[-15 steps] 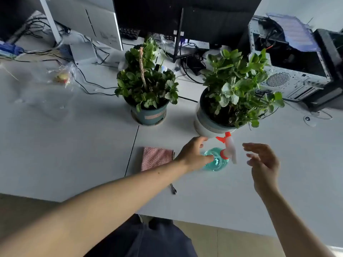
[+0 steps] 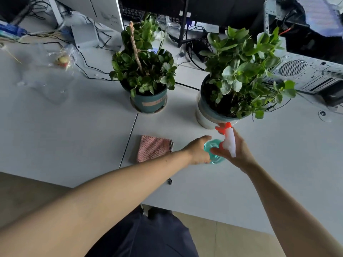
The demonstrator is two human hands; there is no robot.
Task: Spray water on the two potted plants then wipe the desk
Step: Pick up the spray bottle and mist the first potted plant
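A teal spray bottle (image 2: pixel 213 145) with a white head and orange nozzle stands on the white desk (image 2: pixel 65 127), just in front of the right potted plant (image 2: pixel 239 71) in its white and teal pot. My left hand (image 2: pixel 198 151) wraps the bottle's body from the left. My right hand (image 2: pixel 239 147) closes around the white spray head from the right. The left potted plant (image 2: pixel 143 67) sits in a teal pot further back. A folded pink cloth (image 2: pixel 154 148) lies flat on the desk, left of my left hand.
Monitors (image 2: pixel 104 10), a keyboard and tangled cables fill the back of the desk. An open computer case (image 2: pixel 304 71) stands at the right. A plastic bag (image 2: pixel 63 59) with a snack lies at the left. A small dark object (image 2: pixel 169 181) rests near the front edge.
My right hand has moved left from open air onto the spray head and closed on it. My left hand keeps its hold on the bottle's body.
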